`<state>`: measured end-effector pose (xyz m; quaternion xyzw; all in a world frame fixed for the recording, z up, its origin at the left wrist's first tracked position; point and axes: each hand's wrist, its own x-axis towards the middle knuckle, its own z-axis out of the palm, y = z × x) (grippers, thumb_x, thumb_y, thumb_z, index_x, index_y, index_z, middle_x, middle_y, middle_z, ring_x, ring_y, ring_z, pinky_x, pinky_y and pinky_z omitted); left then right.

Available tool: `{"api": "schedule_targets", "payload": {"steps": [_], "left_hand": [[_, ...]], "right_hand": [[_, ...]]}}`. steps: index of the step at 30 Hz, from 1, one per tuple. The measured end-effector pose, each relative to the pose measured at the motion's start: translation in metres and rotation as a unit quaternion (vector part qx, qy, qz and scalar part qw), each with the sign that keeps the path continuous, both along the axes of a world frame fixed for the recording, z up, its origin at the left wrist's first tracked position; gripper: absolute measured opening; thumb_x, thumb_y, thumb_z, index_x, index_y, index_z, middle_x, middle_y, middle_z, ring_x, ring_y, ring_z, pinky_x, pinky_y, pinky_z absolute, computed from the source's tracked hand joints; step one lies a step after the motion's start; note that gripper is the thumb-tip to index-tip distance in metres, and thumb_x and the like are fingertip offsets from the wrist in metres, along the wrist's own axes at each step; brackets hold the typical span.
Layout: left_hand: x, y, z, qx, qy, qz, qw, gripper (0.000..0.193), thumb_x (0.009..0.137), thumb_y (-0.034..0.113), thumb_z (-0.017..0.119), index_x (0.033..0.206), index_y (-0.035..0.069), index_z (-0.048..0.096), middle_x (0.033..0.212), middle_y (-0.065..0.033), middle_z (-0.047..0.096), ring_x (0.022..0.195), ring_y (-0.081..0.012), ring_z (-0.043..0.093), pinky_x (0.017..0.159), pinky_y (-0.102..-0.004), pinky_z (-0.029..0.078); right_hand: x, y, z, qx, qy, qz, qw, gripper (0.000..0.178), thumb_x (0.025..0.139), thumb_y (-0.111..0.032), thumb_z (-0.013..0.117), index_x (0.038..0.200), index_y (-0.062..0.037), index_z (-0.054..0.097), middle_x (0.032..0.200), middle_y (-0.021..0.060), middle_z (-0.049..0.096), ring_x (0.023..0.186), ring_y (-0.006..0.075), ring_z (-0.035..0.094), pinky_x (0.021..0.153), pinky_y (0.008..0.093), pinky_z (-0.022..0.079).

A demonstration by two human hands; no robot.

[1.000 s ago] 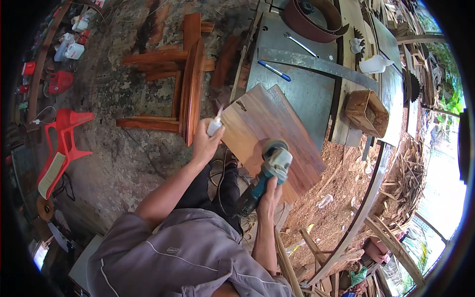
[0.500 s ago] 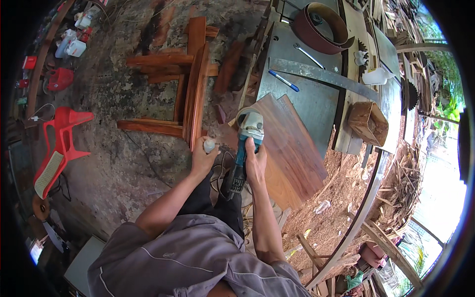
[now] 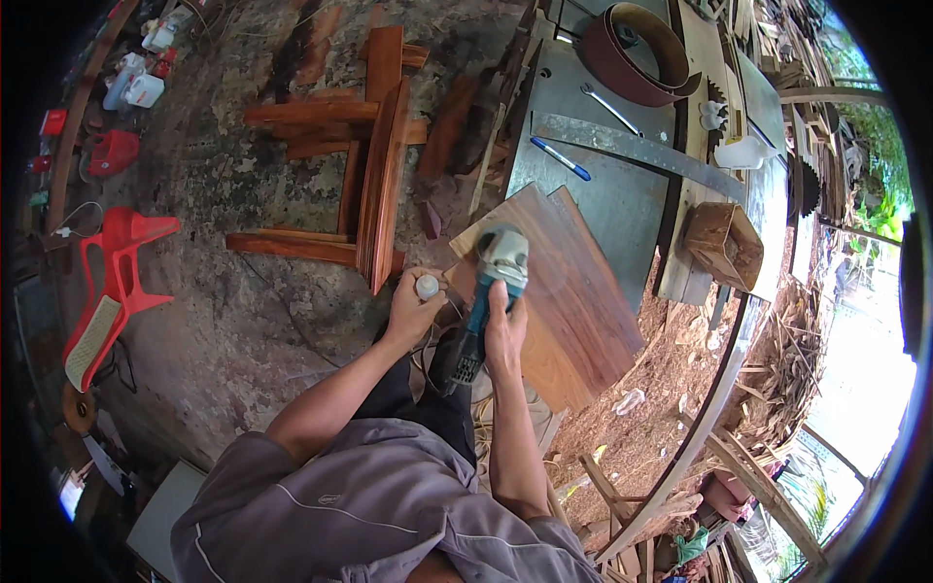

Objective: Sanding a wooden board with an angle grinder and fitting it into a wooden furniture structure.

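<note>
In my right hand [image 3: 504, 335] is a teal and black angle grinder [image 3: 478, 316], its silver head pointing away from me over the near left part of the brown wooden boards [image 3: 593, 301]. My fingers wrap the grinder's body, with the thumb along the top. A small whitish bottle [image 3: 427, 286] is gripped in my left hand [image 3: 413, 309], its round pale end facing up; the fist hides most of it. That hand is left of the grinder, near the lower end of a reddish wooden frame [image 3: 382, 185].
On the grey metal table [image 3: 622, 219] lie a blue and white pen [image 3: 561, 159], a long metal strip [image 3: 632, 151], a wrench [image 3: 610, 110] and a sanding belt roll [image 3: 637, 53]. A cardboard box [image 3: 724, 243] sits at its right. A red plastic chair [image 3: 119, 287] lies at left.
The grinder has shifted slightly to the right, and its head has turned a little. My left hand has moved slightly right with the bottle, whose end now faces up more.
</note>
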<state>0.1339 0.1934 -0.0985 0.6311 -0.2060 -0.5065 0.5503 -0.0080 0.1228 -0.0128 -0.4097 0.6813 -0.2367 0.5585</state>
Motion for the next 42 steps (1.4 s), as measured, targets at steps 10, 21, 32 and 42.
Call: {"api": "schedule_targets", "payload": {"steps": [10,21,32,42], "left_hand": [[0.011,0.013,0.004,0.056,0.016,0.039,0.998,0.029,0.091,-0.005,0.061,0.117,0.002,0.051,0.116,-0.0090,0.058,0.100,-0.0161,0.063,0.079,-0.0300,0.059],[0.008,0.016,0.000,0.070,-0.025,0.044,0.996,0.025,0.091,-0.006,0.062,0.114,0.001,0.055,0.106,-0.0095,0.062,0.092,-0.0142,0.064,0.075,-0.0290,0.057],[-0.005,-0.015,0.021,0.050,-0.013,0.022,0.998,0.026,0.091,0.008,0.072,0.109,0.003,0.054,0.097,-0.0035,0.058,0.085,-0.0103,0.059,0.072,-0.0265,0.052],[-0.015,-0.013,0.003,0.055,-0.048,0.025,0.997,0.032,0.087,0.011,0.076,0.108,0.003,0.054,0.094,-0.0045,0.058,0.083,-0.0120,0.056,0.075,-0.0285,0.048]], "right_hand": [[-0.010,0.023,0.018,0.022,-0.110,-0.066,0.991,0.054,0.099,-0.049,0.061,0.119,0.0002,0.056,0.087,0.0052,0.063,0.074,0.0114,0.059,0.064,0.0287,0.049],[-0.005,0.021,0.008,-0.009,-0.023,-0.005,1.000,0.055,0.096,-0.047,0.064,0.116,0.0041,0.059,0.097,0.0113,0.067,0.089,0.0210,0.063,0.082,0.0350,0.050],[-0.003,-0.027,0.003,-0.012,0.025,0.070,0.997,0.070,0.093,-0.060,0.062,0.114,0.0064,0.058,0.097,0.0158,0.066,0.093,0.0236,0.063,0.085,0.0371,0.049],[-0.011,-0.036,0.002,0.020,-0.032,0.018,0.999,0.069,0.094,-0.060,0.063,0.117,0.0050,0.057,0.092,0.0118,0.065,0.082,0.0192,0.062,0.075,0.0340,0.051]]}}
